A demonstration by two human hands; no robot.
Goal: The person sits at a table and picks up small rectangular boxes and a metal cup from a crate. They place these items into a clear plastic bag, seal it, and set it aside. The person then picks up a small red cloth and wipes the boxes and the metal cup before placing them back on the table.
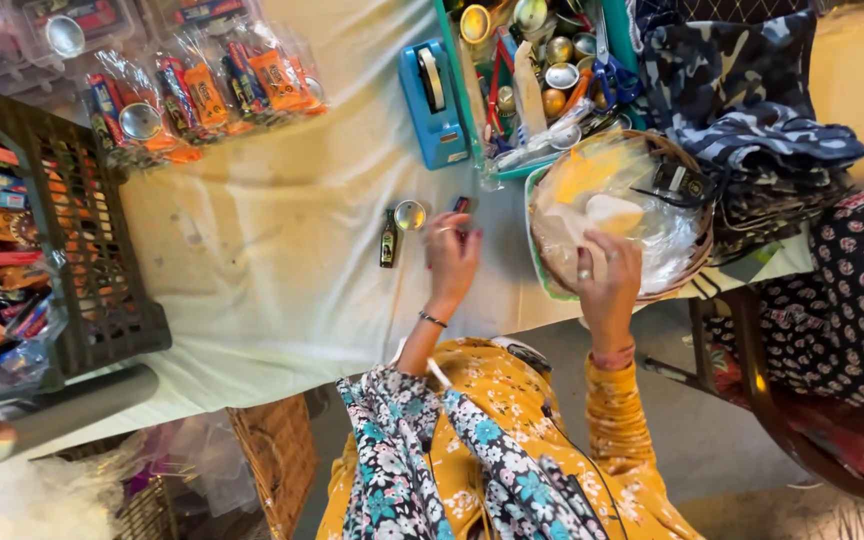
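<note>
I see matt cloth on the tabletop [282,260] — glossy clear plastic in the woven basket [697,262], shiny metal tin [410,214].

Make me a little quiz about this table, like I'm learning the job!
1. True or false: the right hand rests on the plastic bag in the round basket.
2. What colour is the tape dispenser? A red, B blue, C green.
3. Fill in: the small dark bottle lies on the tablecloth nearest the ___ hand.
Key: 1 true; 2 B; 3 left hand.
</note>
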